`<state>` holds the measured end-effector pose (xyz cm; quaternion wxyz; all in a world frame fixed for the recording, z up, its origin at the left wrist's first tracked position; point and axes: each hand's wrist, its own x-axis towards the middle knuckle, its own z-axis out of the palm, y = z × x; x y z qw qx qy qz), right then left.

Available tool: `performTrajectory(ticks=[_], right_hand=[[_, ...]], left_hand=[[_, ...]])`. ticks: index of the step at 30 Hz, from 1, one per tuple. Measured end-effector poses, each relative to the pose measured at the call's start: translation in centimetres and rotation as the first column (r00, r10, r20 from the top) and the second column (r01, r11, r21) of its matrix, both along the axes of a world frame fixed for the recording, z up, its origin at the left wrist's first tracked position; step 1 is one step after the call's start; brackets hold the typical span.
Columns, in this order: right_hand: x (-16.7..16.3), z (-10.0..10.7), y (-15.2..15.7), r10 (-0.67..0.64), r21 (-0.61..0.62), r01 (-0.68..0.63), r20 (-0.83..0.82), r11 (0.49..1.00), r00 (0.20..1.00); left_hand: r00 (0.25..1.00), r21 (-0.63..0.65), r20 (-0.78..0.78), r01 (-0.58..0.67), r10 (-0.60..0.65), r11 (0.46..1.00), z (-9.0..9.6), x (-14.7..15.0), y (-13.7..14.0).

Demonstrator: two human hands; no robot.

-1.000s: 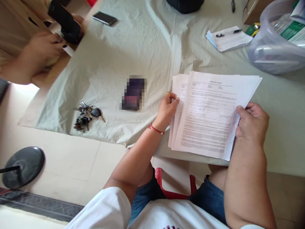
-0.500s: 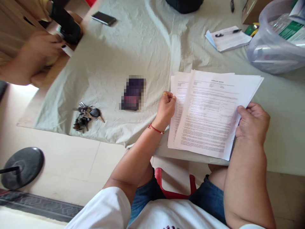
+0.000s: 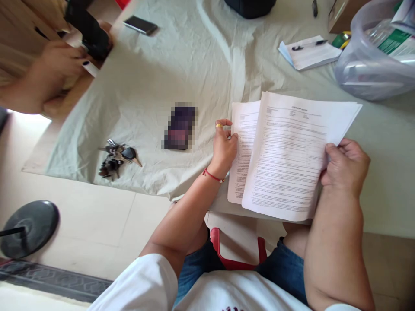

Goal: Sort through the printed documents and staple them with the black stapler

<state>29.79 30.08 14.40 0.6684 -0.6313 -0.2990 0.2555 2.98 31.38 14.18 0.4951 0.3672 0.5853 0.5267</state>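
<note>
My right hand (image 3: 346, 166) grips the right edge of several printed sheets (image 3: 285, 160), thumb on top and fingers curled beneath. These sheets tilt up a little and overlap another printed sheet (image 3: 241, 172) on their left. At the left edge of that lower sheet, my left hand (image 3: 225, 140) pinches the paper between thumb and fingers; a ring and a red bracelet show on this arm. Left of it, a phone (image 3: 180, 127) with a blurred-out screen lies on the cloth-covered table (image 3: 207, 73). A bunch of keys (image 3: 118, 157) rests near the table's front left edge.
Another person's hand (image 3: 61, 60) holds a dark object at the upper left. A second phone (image 3: 140, 25) lies near that side. A notepad (image 3: 309, 54) with a pen on it and a clear plastic tub (image 3: 376, 73) stand at the upper right. A black item (image 3: 251, 6) sits at the back.
The upper sheets in my right hand have shifted slightly right and curl up more, uncovering more of the lower sheet. My left index finger has lifted a little. The surroundings are unchanged.
</note>
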Motion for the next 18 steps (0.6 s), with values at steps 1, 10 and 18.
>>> performTrajectory(ticks=[1,10,18], right_hand=[[0.0,0.0,0.0,0.004,0.007,-0.004,-0.006,1.0,1.0],[-0.4,1.2,-0.2,0.063,-0.048,-0.079,-0.277,0.996,0.959],[-0.3,1.5,-0.3,0.062,-0.066,-0.088,-0.322,0.994,0.945]], left_hand=[[1.0,0.005,-0.003,0.0,0.0,1.0,0.0,0.0,0.0],[0.997,-0.005,-0.005,0.074,-0.074,0.997,-0.2,0.1,0.2],[0.991,-0.048,0.039,0.129,-0.127,0.99,-0.2,0.2,0.1]])
